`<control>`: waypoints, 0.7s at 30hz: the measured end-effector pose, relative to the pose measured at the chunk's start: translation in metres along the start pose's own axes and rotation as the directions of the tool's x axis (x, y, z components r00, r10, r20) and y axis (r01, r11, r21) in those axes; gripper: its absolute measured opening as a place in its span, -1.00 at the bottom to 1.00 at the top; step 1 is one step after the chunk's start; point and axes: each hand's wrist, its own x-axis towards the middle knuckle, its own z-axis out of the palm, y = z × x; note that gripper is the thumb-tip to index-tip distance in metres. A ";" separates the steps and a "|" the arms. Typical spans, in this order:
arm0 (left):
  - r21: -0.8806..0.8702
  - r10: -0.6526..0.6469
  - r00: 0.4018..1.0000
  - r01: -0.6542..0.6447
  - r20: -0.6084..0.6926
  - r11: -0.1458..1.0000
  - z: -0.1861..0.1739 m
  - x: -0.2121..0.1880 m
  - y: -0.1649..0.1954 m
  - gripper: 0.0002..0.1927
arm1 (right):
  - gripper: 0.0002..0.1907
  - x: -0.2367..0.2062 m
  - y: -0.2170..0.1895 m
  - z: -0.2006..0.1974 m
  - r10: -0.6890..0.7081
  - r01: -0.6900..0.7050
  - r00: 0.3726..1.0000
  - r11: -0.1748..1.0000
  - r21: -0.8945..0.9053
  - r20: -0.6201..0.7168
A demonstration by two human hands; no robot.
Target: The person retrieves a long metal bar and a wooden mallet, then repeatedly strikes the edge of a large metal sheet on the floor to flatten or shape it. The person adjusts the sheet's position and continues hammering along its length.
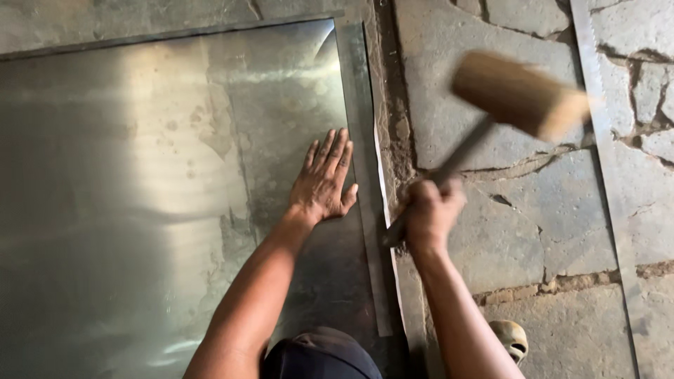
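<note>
Plainly, the right hand (430,210) is clenched around the dark handle of a wooden mallet (518,92), whose blurred head is raised up and away from that grip, over the cracked stone floor (533,224). Just beside the grip lies the folded edge strip (365,175) of a metal sheet (140,196). The left hand (324,179) grasps nothing; it lies flat, fingers spread, likely pinning the sheet steady. Motion blur hides the mallet's face, and the sheet's far side is cut off.

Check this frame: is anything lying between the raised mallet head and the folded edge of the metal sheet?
Nothing visible does. The wooden mallet in the right hand is raised over bare stone floor; the left hand lies flat on the metal sheet, just inside its folded edge.
</note>
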 end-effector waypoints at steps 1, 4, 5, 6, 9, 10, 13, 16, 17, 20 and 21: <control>0.012 -0.010 1.000 0.010 -0.022 1.000 -0.001 0.000 0.001 -0.09 | -0.95 0.005 0.000 0.003 0.120 -0.110 0.990 0.987 -0.119 0.073; -0.019 0.000 1.000 0.000 0.004 1.000 -0.006 -0.001 0.003 -0.06 | -0.94 0.019 -0.001 0.010 0.302 -0.248 0.942 0.921 -0.301 0.147; -0.023 0.002 1.000 -0.001 0.021 1.000 -0.007 -0.001 0.003 -0.06 | -0.94 0.024 -0.001 0.013 0.250 -0.216 0.960 0.947 -0.239 0.126; -0.027 -0.003 0.999 0.004 0.032 1.000 -0.009 0.000 0.003 -0.06 | -0.93 0.029 -0.002 0.016 0.198 -0.176 0.974 0.968 -0.181 0.110; -0.007 0.000 0.999 0.000 0.054 1.000 -0.014 0.001 0.003 -0.04 | -0.90 0.041 -0.004 0.030 -0.009 0.010 1.000 1.000 0.027 -0.023; 0.005 0.004 0.999 -0.004 0.053 1.000 -0.015 0.001 0.003 -0.04 | -0.92 0.046 -0.006 0.034 0.117 -0.111 0.990 0.990 -0.086 0.077; 0.007 -0.030 0.992 0.029 0.122 1.000 -0.018 0.002 0.004 -0.03 | -0.95 0.061 -0.016 0.045 0.318 -0.249 0.926 0.920 -0.304 0.203; -0.033 -0.022 0.995 0.025 0.095 0.999 -0.019 0.003 0.005 -0.04 | -0.93 0.075 -0.023 0.051 0.180 -0.153 0.973 0.973 -0.174 0.147; -0.014 -0.028 0.995 0.029 0.100 0.999 -0.020 0.003 0.005 -0.04 | -0.92 0.079 -0.023 0.052 0.083 -0.078 0.986 0.996 -0.042 0.145; -0.005 -0.029 0.994 0.029 0.108 1.000 -0.019 0.003 0.004 -0.03 | -0.90 0.090 -0.020 0.054 0.246 -0.221 0.943 0.966 -0.133 0.223; -0.020 -0.033 0.994 0.035 0.102 0.999 -0.019 0.003 0.004 -0.02 | -0.85 0.093 -0.018 0.056 0.361 -0.303 0.896 0.922 -0.240 0.258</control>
